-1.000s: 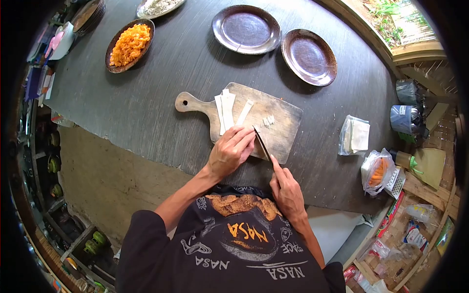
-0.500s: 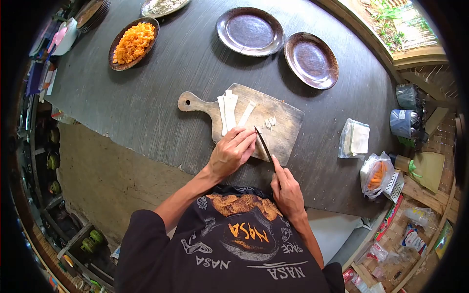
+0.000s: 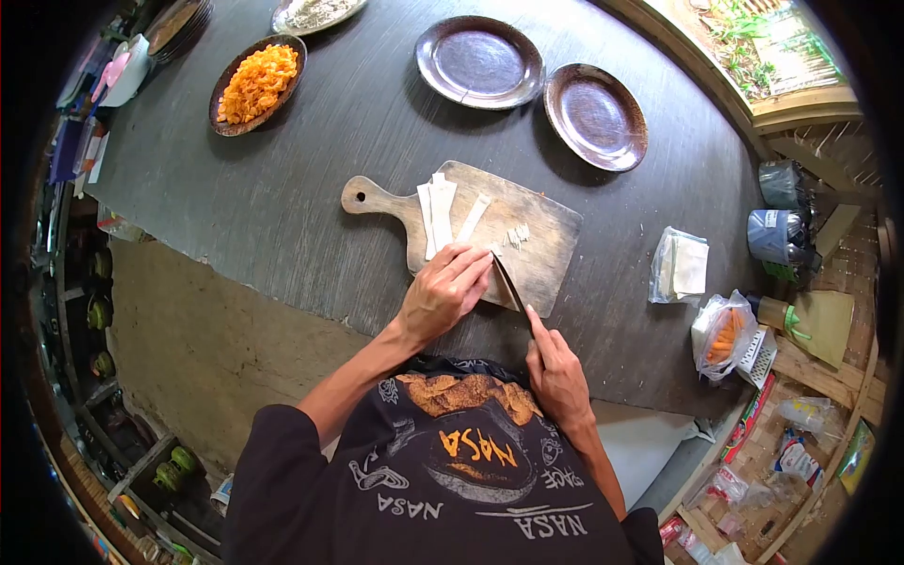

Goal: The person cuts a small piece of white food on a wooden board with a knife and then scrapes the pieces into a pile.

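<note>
A wooden cutting board [image 3: 539, 247] with a round-holed handle lies near the table's front edge. My right hand [image 3: 559, 375] is closed round the handle of a dark knife [image 3: 509, 283], whose tip meets the board beside my left fingertips. Bent and pressed together, the fingers of my left hand [image 3: 446, 290] hold down a flat white strip [image 3: 474, 217]; its near end is hidden under them. Wider white strips [image 3: 441, 209] overlap on the board to the left. Small cut white pieces [image 3: 517, 234] lie in a little heap to the right of the held strip.
Two brown plates [image 3: 480, 61] [image 3: 595, 117] stand beyond the board. An oval dish [image 3: 218, 121] of chopped orange food and another dish [image 3: 318, 13] with white contents are at the far left. To the right lie a packet of square sheets [image 3: 680, 266] and a bag of carrots [image 3: 725, 336].
The view has shifted very slightly. Both hands, the knife and the strips keep nearly the same places on the board.
</note>
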Demonstrator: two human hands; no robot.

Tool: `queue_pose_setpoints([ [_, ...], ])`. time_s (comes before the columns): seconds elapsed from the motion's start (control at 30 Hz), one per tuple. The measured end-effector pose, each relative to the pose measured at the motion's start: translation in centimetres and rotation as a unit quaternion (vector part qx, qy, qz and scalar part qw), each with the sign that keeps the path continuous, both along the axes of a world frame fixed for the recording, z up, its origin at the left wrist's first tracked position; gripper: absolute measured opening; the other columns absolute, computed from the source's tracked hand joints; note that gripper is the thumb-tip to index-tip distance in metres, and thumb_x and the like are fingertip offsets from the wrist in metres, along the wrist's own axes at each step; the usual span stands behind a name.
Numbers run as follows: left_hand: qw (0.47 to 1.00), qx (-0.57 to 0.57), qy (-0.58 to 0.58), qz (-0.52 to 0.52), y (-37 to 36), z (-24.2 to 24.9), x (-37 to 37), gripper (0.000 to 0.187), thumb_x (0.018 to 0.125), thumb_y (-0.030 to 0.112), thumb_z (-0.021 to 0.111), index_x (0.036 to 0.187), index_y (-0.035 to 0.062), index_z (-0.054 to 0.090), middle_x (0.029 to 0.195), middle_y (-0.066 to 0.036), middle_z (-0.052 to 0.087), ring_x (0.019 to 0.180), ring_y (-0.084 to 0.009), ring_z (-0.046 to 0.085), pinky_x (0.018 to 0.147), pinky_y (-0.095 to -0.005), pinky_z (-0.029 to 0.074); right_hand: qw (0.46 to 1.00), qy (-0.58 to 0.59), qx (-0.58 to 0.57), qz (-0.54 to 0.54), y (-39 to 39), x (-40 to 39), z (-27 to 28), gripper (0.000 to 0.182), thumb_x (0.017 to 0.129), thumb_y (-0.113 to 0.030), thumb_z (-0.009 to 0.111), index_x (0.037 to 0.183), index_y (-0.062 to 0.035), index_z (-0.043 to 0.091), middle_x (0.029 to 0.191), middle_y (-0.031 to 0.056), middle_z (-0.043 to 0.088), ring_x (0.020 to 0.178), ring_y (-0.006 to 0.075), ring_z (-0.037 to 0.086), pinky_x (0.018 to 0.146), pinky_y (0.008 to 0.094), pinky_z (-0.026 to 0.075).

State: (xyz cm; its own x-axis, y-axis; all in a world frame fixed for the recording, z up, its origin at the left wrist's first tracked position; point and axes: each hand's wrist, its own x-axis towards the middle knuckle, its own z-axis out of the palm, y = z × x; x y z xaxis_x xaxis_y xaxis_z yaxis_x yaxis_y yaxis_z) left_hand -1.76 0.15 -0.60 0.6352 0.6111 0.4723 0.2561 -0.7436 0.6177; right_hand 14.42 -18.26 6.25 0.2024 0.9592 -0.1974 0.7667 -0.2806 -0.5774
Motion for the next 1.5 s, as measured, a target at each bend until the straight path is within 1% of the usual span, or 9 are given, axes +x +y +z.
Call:
queue_pose_setpoints([
  [0.07,1.000,0.005,0.002,0.002,-0.2,-0.1,-0.1,0.031,0.084,-0.001,0.079,0.114,-0.0035,0.075,0.118,-0.011,0.075,0.111,-0.0282,0.069,0.098,-0.0386,0.058,1.000,0.006,0.026,0.000,0.2,-0.2,-0.4,0.061,0.102,-0.006,0.059,0.161,-0.0104,0.045,0.089,0.0149,0.055,0.074,0.0354,0.063,0.070,0.0478,0.055],
  [0.37,1.000,0.003,0.002,0.006,-0.2,0.2,-0.1,0.030,0.084,0.000,0.080,0.113,-0.0034,0.075,0.118,-0.012,0.075,0.112,-0.0283,0.069,0.099,-0.0390,0.058,1.000,0.015,0.015,-0.003,1.3,-0.5,-0.1,0.061,0.102,-0.007,0.059,0.161,-0.0085,0.045,0.093,0.0166,0.057,0.076,0.0373,0.065,0.071,0.0491,0.056],
  [0.43,1.000,-0.001,0.005,0.000,-0.2,0.1,-0.1,0.029,0.086,0.001,0.076,0.115,-0.0056,0.073,0.120,-0.013,0.074,0.115,-0.0278,0.067,0.103,-0.0389,0.055,1.000,0.018,0.008,-0.003,1.5,-0.5,0.0,0.061,0.102,-0.008,0.059,0.161,-0.0088,0.045,0.093,0.0164,0.057,0.075,0.0376,0.065,0.071,0.0490,0.056],
  [0.63,1.000,-0.017,0.007,0.008,-0.3,0.2,-0.1,0.031,0.084,0.001,0.080,0.115,-0.0031,0.075,0.119,-0.011,0.075,0.113,-0.0280,0.068,0.100,-0.0391,0.057,1.000,0.004,-0.008,0.002,0.5,-0.2,0.2,0.062,0.101,-0.007,0.060,0.161,-0.0097,0.045,0.091,0.0160,0.055,0.073,0.0373,0.064,0.071,0.0487,0.056],
  [0.97,1.000,-0.012,0.008,0.000,-0.2,0.0,-0.3,0.030,0.085,0.000,0.079,0.115,-0.0032,0.074,0.120,-0.012,0.074,0.114,-0.0282,0.067,0.100,-0.0387,0.057,1.000,0.013,0.010,0.001,0.9,-0.4,0.0,0.062,0.101,-0.007,0.060,0.161,-0.0090,0.045,0.093,0.0159,0.056,0.074,0.0368,0.064,0.070,0.0486,0.056],
  [1.03,1.000,-0.015,0.002,-0.004,-0.2,-0.1,-0.2,0.029,0.087,0.001,0.076,0.115,-0.0059,0.073,0.119,-0.014,0.073,0.114,-0.0288,0.066,0.101,-0.0388,0.056,1.000,0.011,0.009,0.000,1.2,-0.5,-0.1,0.062,0.101,-0.007,0.060,0.161,-0.0090,0.044,0.093,0.0159,0.056,0.074,0.0368,0.065,0.070,0.0486,0.056],
  [1.27,1.000,-0.018,0.005,0.005,-0.3,0.2,-0.3,0.031,0.085,0.000,0.079,0.115,-0.0033,0.074,0.121,-0.012,0.074,0.113,-0.0287,0.067,0.100,-0.0387,0.057,1.000,-0.006,-0.010,0.002,0.9,-0.5,0.2,0.062,0.101,-0.007,0.060,0.161,-0.0098,0.045,0.094,0.0154,0.056,0.074,0.0369,0.065,0.069,0.0487,0.056],
  [1.37,1.000,-0.024,0.006,-0.004,-0.1,0.1,-0.2,0.030,0.087,0.002,0.076,0.116,-0.0048,0.072,0.120,-0.013,0.073,0.115,-0.0286,0.066,0.101,-0.0391,0.055,1.000,-0.006,-0.013,0.005,0.2,0.0,0.2,0.062,0.100,-0.007,0.061,0.161,-0.0101,0.045,0.092,0.0153,0.055,0.074,0.0369,0.065,0.069,0.0487,0.056],
  [1.5,1.000,-0.012,-0.003,0.001,-0.1,-0.2,-0.3,0.031,0.085,0.000,0.079,0.115,-0.0033,0.074,0.120,-0.012,0.074,0.113,-0.0286,0.067,0.100,-0.0384,0.057,1.000,-0.004,-0.002,0.010,0.4,-0.1,0.2,0.063,0.100,-0.007,0.060,0.161,-0.0104,0.045,0.090,0.0153,0.054,0.073,0.0368,0.064,0.070,0.0490,0.056],
])
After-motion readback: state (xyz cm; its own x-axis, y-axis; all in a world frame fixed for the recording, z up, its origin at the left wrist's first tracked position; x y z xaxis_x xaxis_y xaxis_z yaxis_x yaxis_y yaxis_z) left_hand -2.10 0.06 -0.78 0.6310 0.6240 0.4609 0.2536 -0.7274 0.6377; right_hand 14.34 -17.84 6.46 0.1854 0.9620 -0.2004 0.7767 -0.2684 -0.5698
